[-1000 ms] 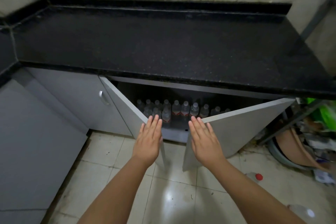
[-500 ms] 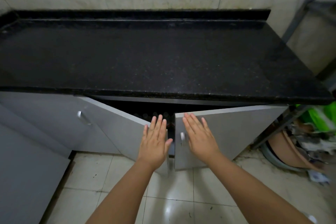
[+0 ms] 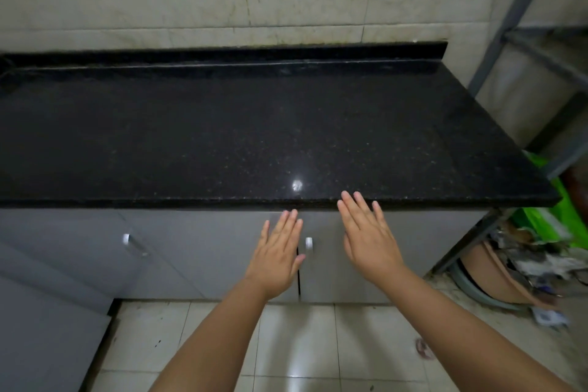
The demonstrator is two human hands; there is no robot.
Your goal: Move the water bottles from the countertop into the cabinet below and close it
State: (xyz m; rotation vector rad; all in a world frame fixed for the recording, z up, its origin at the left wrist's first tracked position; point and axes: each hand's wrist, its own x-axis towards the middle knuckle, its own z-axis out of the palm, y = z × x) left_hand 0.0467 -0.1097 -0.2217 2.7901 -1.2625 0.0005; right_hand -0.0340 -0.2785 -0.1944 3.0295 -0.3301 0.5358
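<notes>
The black granite countertop (image 3: 254, 137) carries no bottles. Below it, the two grey cabinet doors are closed, with only a thin dark seam between them. My left hand (image 3: 278, 251) lies flat with spread fingers against the left door (image 3: 206, 251). My right hand (image 3: 369, 239) is flat and open over the right door (image 3: 429, 242), its fingertips reaching the counter's front edge. A small silver handle (image 3: 308, 243) shows between my hands. The water bottles are hidden behind the doors.
Another grey door with a silver handle (image 3: 126, 239) is further left. A grey cabinet side (image 3: 38, 328) juts out at lower left. A metal rack (image 3: 541, 73), green bag (image 3: 553, 216) and a brown tub (image 3: 496, 277) crowd the right. Pale floor tiles (image 3: 302, 344) lie below.
Both doors swung from wide open to fully closed under my palms, hiding the bottles inside. The view rose, showing more of the countertop and wall.
</notes>
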